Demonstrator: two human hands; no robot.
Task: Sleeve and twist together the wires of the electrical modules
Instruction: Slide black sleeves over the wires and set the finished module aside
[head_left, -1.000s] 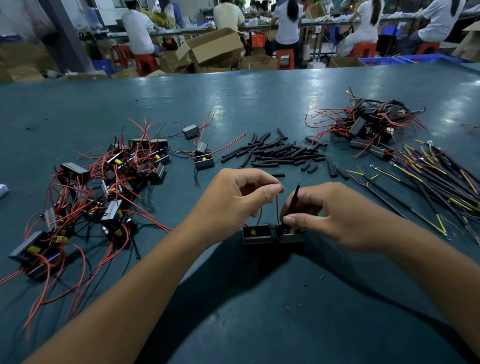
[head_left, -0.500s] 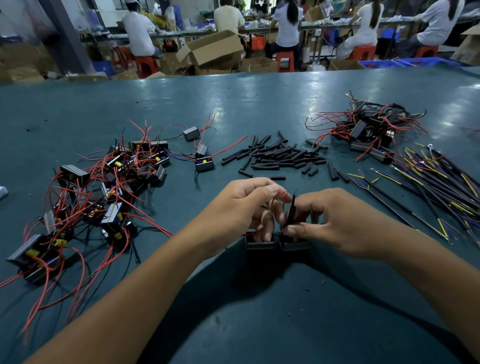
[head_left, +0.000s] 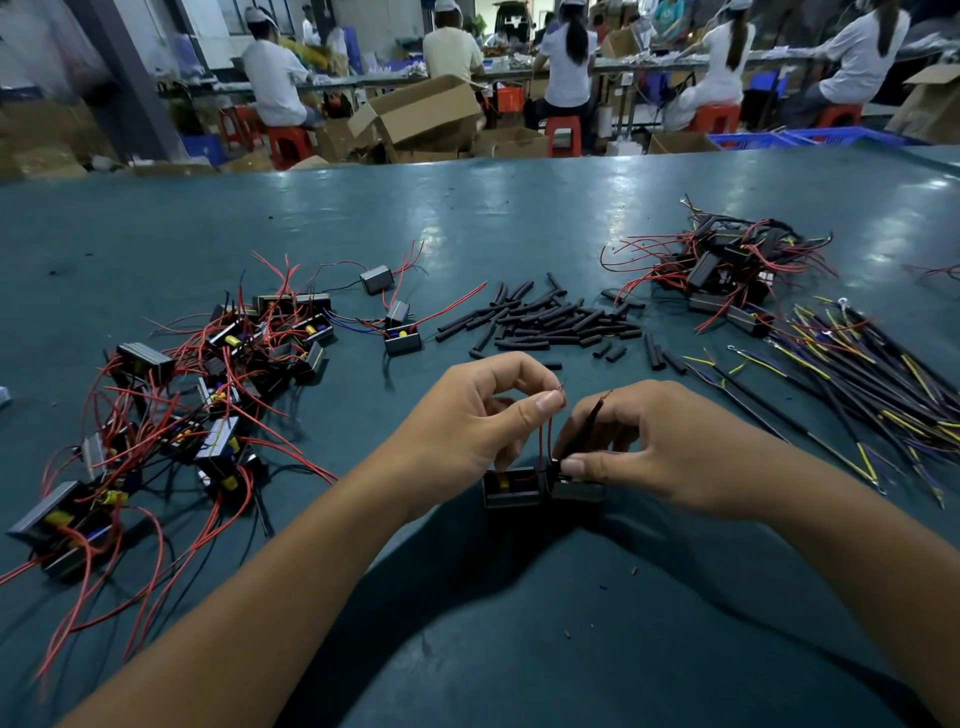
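Two modules (head_left: 540, 486) sit side by side on the desk (head_left: 519, 649), directly under my hands. My left hand (head_left: 467, 431) pinches the red wire (head_left: 545, 441) near its bare tip. My right hand (head_left: 660, 447) pinches the black sleeve (head_left: 587, 426) at the right module. Loose sleeves (head_left: 550, 322) lie beyond.

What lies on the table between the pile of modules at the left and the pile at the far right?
In the head view, loose black sleeve pieces lie there, with a few stray modules nearer the left pile than the right pile.
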